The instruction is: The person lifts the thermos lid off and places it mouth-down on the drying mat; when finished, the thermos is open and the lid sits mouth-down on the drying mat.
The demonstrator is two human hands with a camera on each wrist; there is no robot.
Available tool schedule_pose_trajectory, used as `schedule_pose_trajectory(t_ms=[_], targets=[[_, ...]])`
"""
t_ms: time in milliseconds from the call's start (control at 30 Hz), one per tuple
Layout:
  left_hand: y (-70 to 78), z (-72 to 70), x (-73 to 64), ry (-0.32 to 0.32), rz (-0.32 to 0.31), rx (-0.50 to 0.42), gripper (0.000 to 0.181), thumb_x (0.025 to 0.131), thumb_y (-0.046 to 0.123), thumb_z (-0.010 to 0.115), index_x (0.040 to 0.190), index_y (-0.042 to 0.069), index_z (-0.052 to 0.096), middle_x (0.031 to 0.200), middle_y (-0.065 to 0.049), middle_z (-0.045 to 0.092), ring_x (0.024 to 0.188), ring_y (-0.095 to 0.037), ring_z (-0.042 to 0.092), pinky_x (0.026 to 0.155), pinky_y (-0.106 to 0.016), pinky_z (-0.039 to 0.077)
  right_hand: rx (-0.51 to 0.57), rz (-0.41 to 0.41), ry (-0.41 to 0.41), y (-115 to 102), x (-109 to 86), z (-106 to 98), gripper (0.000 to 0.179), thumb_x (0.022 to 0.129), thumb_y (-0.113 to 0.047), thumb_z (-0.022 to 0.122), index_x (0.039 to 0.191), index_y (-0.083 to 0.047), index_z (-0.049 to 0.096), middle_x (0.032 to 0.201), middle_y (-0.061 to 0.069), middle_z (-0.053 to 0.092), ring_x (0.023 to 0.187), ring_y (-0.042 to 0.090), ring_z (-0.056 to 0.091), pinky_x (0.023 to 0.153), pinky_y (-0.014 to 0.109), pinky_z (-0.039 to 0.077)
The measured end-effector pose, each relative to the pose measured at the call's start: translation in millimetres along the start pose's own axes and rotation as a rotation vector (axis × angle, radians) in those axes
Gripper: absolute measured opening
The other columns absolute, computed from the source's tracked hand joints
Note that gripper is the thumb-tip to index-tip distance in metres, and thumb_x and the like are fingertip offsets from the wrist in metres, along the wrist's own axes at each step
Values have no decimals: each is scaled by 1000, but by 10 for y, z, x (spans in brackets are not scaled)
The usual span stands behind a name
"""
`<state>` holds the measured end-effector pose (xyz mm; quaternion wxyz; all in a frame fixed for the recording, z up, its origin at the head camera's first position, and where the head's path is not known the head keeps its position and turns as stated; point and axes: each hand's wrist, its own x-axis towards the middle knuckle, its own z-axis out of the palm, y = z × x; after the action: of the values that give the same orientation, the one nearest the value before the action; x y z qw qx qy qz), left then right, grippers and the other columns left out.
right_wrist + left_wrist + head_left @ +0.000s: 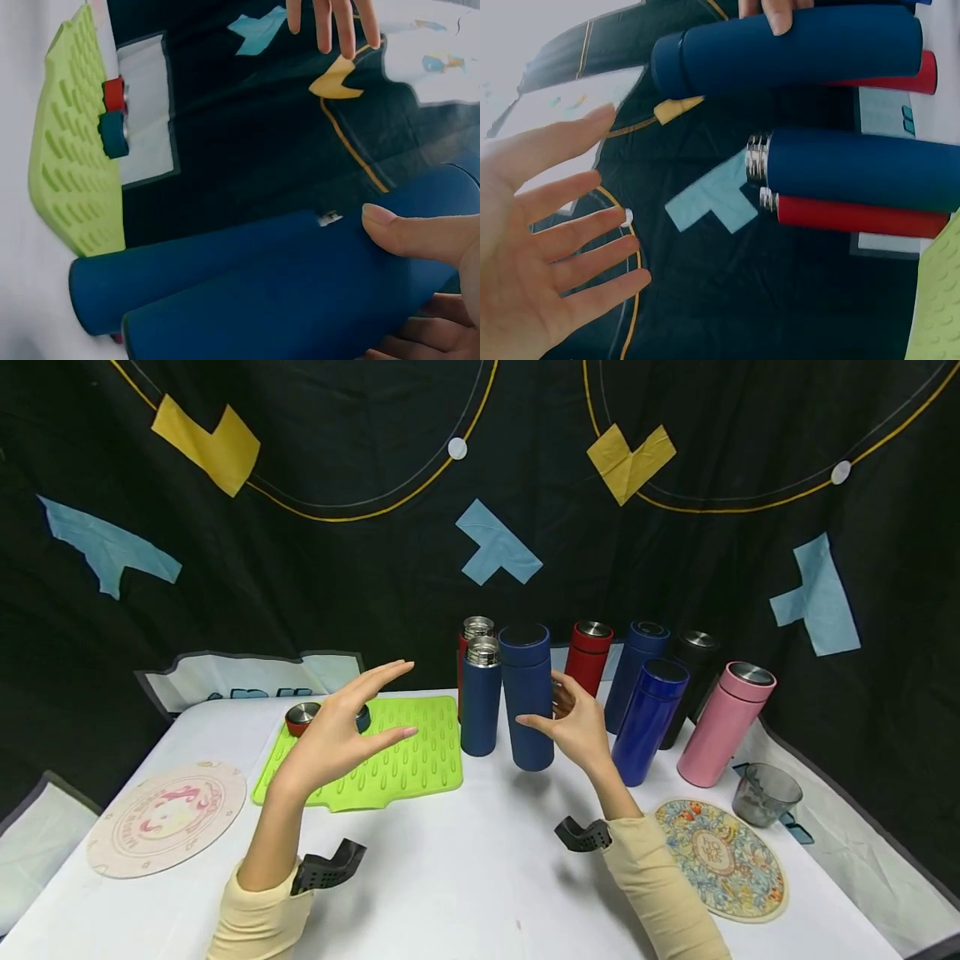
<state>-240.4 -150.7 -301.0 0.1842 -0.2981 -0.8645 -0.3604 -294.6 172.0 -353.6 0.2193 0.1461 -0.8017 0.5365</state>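
Note:
My right hand (577,727) grips a dark blue thermos (527,710) with its lid on, thumb across the front. A shadow shows below its base, and the bottle appears slightly raised. Just left of it stands a lidless blue thermos (481,710) with a bare steel neck; a lidless red thermos (862,217) is partly hidden behind. Over the green mat (420,735) my left hand (333,743) hovers empty, thumb and fingers spread apart. On that mat lie a red lid (113,94) and a blue lid (113,135), the latter mostly behind the left hand in the head view.
At the back right stand lidded thermoses: red (588,656), dark blue (636,672), glossy blue (649,722), black (693,668) and pink (726,727). A glass cup (767,795) sits near the right edge. Round placemats lie at left (168,818) and right (723,860).

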Motion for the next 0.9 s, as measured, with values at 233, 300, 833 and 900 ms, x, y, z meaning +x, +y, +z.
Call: schedule_pose_trajectory(t_ms=[233,300,833,900], targets=[[147,17,-24,22,52,13,81,79,21,81,148,22,39,151,-3,38,136,-27,37,100,-58,40,15,-95,-72,-159,-65,-10,73,68,-10,89,132,-6,54,120,16,64,109,30,63,92,42,50],[174,15,-36,32,59,18,82,78,21,82,148,22,39,151,-2,38,136,-27,37,100,-57,41,7,-121,-101,-196,-81,-3,74,67,-10,89,133,-5,54,120,16,65,109,30,63,92,42,51],[392,58,-75,54,150,28,91,75,18,85,150,23,34,153,1,34,138,-22,36,101,-51,42,-119,-331,-284,-482,-280,80,77,65,-9,90,133,-6,55,122,10,64,107,26,65,90,37,52],[407,56,-82,48,166,32,91,75,19,85,150,24,34,153,1,34,138,-22,36,102,-51,42,-126,-364,-307,-519,-308,92,77,65,-9,90,133,-7,55,123,9,64,108,25,64,90,38,52]])
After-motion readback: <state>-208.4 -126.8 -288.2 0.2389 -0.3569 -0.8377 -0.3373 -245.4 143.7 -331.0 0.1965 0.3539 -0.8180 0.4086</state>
